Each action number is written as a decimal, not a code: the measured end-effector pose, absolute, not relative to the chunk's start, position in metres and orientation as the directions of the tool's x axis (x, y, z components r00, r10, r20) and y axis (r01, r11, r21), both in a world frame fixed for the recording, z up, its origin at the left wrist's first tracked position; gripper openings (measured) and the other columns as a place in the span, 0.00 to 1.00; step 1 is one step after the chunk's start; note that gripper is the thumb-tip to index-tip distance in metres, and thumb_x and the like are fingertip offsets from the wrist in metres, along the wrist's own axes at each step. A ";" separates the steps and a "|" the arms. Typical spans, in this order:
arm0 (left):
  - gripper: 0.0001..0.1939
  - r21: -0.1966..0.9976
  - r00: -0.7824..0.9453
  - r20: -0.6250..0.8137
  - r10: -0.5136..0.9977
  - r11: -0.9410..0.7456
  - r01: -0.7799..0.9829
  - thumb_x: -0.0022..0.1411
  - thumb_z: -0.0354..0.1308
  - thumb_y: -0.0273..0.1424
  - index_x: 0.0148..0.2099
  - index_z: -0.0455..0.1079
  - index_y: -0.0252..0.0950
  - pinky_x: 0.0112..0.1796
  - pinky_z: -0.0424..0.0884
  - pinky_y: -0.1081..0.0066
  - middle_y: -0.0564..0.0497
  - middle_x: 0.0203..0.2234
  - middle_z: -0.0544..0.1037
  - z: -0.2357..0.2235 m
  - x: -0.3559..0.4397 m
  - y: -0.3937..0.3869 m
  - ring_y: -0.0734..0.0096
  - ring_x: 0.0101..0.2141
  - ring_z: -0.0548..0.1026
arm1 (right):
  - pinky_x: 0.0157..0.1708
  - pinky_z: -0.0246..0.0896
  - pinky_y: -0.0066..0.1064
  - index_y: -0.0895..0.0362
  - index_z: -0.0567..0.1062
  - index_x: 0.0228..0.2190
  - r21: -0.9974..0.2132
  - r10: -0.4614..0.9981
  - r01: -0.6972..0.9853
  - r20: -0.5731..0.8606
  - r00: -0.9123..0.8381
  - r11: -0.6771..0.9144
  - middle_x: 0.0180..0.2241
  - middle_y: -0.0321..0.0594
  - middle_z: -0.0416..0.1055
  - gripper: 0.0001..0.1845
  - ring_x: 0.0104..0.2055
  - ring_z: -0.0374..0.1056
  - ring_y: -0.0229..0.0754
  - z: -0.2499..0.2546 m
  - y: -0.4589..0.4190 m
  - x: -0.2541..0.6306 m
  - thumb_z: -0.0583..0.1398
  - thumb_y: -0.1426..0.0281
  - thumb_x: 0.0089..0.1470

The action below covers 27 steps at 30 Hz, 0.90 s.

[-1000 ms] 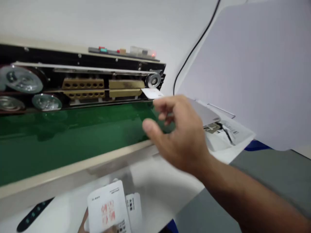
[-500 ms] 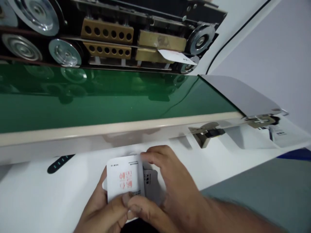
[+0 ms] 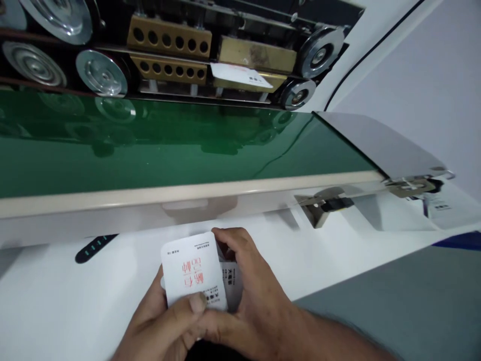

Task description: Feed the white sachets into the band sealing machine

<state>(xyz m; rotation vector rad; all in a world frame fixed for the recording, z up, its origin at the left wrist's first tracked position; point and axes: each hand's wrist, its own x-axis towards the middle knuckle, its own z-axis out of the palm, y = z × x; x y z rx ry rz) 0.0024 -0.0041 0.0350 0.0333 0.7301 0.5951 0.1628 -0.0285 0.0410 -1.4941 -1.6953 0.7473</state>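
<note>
At the bottom centre, both my hands hold a small stack of white packets [image 3: 193, 271] printed with red characters. My left hand [image 3: 161, 326] grips the stack from below, thumb pressed on the front packet. Around the stack's right side my right hand [image 3: 255, 301] is curled, fingers on its top edge. The hands hover over the white front panel [image 3: 56, 301] of a sealing machine. Beyond it runs the green conveyor belt [image 3: 150, 155]. One white packet [image 3: 238, 76] sits in the machine's brass sealing blocks [image 3: 169, 45] above the belt.
Silver pulley wheels [image 3: 101, 72] line the black machine head at top left, with two more [image 3: 319, 52] at the right end. A grey metal chute [image 3: 376, 145] slopes off the belt's right end. A black cable [image 3: 361, 62] runs up the white wall. A grey surface [image 3: 413, 301] lies bottom right.
My right hand came back from the belt's right end to the stack in my left hand. The packet in the sealing blocks has travelled left. The view tilted down and closer.
</note>
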 end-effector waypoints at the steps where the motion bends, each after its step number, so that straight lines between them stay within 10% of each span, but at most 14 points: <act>1: 0.42 0.218 0.597 -0.587 0.546 0.818 -0.533 0.57 0.65 0.24 0.67 0.49 0.44 0.31 0.73 0.70 0.47 0.34 0.82 0.034 0.003 -0.004 0.65 0.29 0.79 | 0.47 0.64 0.43 0.51 0.56 0.56 -0.820 0.988 0.553 0.150 -0.037 0.145 0.49 0.43 0.62 0.41 0.48 0.64 0.47 0.042 -0.028 0.162 0.70 0.63 0.47; 8: 0.38 0.234 0.605 -0.526 0.598 0.785 -0.574 0.66 0.57 0.29 0.70 0.41 0.47 0.40 0.77 0.61 0.45 0.40 0.82 0.031 0.006 0.000 0.56 0.39 0.80 | 0.40 0.65 0.41 0.53 0.66 0.47 -0.865 0.985 0.487 0.163 0.046 0.121 0.41 0.40 0.66 0.14 0.41 0.66 0.43 0.043 -0.032 0.163 0.58 0.69 0.59; 18: 0.42 0.396 0.528 -0.609 0.592 0.803 -0.444 0.66 0.57 0.33 0.71 0.33 0.46 0.35 0.78 0.60 0.43 0.41 0.82 0.042 0.009 0.003 0.54 0.38 0.79 | 0.46 0.67 0.32 0.45 0.69 0.48 -0.947 0.929 0.277 0.241 0.281 0.162 0.42 0.37 0.69 0.13 0.44 0.68 0.38 0.039 -0.049 0.178 0.55 0.72 0.64; 27: 0.36 0.391 0.542 -0.608 0.580 0.813 -0.431 0.67 0.54 0.29 0.70 0.40 0.42 0.37 0.78 0.58 0.40 0.43 0.82 0.038 0.007 0.001 0.49 0.43 0.79 | 0.29 0.66 0.22 0.43 0.61 0.58 -0.991 0.988 0.133 0.050 0.149 0.031 0.38 0.35 0.67 0.25 0.35 0.67 0.34 0.059 -0.049 0.198 0.57 0.73 0.62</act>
